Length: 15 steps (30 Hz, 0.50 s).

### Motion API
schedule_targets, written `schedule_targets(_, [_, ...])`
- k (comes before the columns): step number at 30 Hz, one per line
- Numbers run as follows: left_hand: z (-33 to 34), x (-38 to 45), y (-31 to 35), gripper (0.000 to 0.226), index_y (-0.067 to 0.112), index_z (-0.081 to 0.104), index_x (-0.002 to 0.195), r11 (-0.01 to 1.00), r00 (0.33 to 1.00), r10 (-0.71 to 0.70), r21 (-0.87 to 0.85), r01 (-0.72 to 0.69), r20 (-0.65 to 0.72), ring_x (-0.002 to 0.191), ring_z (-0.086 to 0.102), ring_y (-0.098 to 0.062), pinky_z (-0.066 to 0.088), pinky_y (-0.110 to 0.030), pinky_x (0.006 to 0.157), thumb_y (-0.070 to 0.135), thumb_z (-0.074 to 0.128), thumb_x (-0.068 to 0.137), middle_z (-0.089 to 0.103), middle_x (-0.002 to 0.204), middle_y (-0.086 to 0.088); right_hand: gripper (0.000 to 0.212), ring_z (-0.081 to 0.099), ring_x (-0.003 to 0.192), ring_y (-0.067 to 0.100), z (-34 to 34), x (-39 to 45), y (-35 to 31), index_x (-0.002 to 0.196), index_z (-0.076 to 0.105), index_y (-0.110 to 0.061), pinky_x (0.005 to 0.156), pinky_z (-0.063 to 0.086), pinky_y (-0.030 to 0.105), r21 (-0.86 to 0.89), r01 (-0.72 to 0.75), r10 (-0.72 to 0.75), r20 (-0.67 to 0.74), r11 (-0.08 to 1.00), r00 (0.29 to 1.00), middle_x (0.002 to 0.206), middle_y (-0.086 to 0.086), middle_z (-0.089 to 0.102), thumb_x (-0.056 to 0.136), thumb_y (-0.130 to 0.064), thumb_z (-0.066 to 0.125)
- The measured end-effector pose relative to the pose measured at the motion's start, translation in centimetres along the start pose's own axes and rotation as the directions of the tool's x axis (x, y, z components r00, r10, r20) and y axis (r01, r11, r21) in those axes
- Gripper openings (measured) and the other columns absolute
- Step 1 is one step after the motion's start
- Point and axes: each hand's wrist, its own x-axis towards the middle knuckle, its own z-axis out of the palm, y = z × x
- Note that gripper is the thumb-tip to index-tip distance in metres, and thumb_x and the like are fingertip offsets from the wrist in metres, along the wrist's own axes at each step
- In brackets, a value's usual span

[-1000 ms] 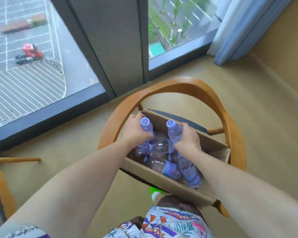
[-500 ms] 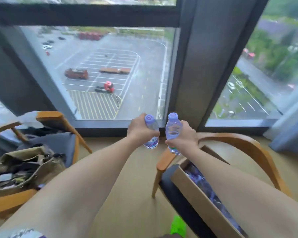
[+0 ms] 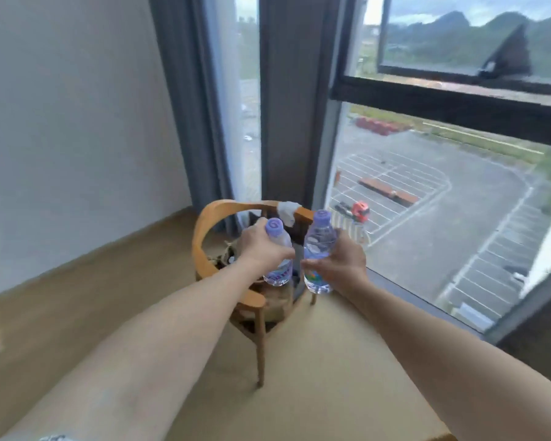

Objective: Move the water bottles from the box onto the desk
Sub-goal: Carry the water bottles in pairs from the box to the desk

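I hold two small clear water bottles with purple caps upright in front of me, side by side in the air. My left hand [image 3: 263, 246] grips the left bottle [image 3: 279, 270] around its upper half. My right hand [image 3: 342, 265] grips the right bottle [image 3: 319, 241] around its lower half, over the label. The bottles are a little apart and touch nothing else. The box and the desk are outside the picture.
A wooden armchair [image 3: 204, 230] with a bag on its seat stands right behind the bottles. A tall window [image 3: 427, 202] fills the right side, with a grey curtain [image 3: 188, 106] and a white wall to the left. The floor below is tan.
Both hands lifted one bottle each out of the box and carried them up and to the left. My view swung left, so the box chair left the picture and the other chair came to the centre.
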Motion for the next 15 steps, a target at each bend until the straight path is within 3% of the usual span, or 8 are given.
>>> schedule_targets(4, [-8.8,0.8,-7.6,0.057,0.028,0.060,0.095,0.984,0.971,-0.174,0.007,0.178,-0.162,0.085,0.064,-0.022,0.054,-0.032,0.074,0.049,0.076,0.044,0.067,0.094,0.003,0.072,0.059,0.082,0.018,7.7,0.8,-7.9,0.099,0.047,-0.031,0.067,0.041,0.031,0.026,0.155,-0.157,0.161,0.988,0.974,0.085,-0.011,0.057,0.042,-0.061,0.078])
schedule_targets(7, [-15.1,0.4,-12.8,0.053,0.027,0.060,0.086,0.949,0.910,-0.295,0.021,0.314,-0.291,0.077,0.064,-0.021,0.046,-0.026,0.063,0.053,0.074,0.041,0.067,0.085,0.003,0.066,0.061,0.086,0.017,13.9,0.8,-13.7,0.100,0.049,-0.028,0.069,0.045,0.031,0.076,0.225,-0.237,0.283,0.971,0.929,0.088,-0.010,0.060,0.046,-0.053,0.080])
schedule_targets(11, [-22.6,-0.6,-19.2,0.045,0.025,0.057,0.074,0.867,0.770,-0.457,-0.030,0.497,-0.445,0.064,0.061,-0.014,0.039,-0.022,0.051,0.051,0.075,0.043,0.064,0.074,0.007,0.067,0.062,0.084,0.014,22.1,-0.1,-21.1,0.100,0.049,-0.029,0.072,0.052,0.034,0.172,0.305,-0.350,0.417,0.937,0.839,0.086,-0.012,0.060,0.045,-0.051,0.079])
schedule_targets(15, [-29.1,-1.0,-25.0,0.046,0.030,0.061,0.081,0.812,0.612,-0.537,-0.157,0.562,-0.581,0.075,0.064,-0.015,0.048,-0.023,0.062,0.049,0.080,0.044,0.064,0.079,0.013,0.071,0.063,0.087,0.012,30.3,-0.6,-28.2,0.102,0.052,-0.030,0.077,0.055,0.035,0.317,0.348,-0.469,0.530,0.882,0.707,0.089,-0.015,0.062,0.041,-0.051,0.082])
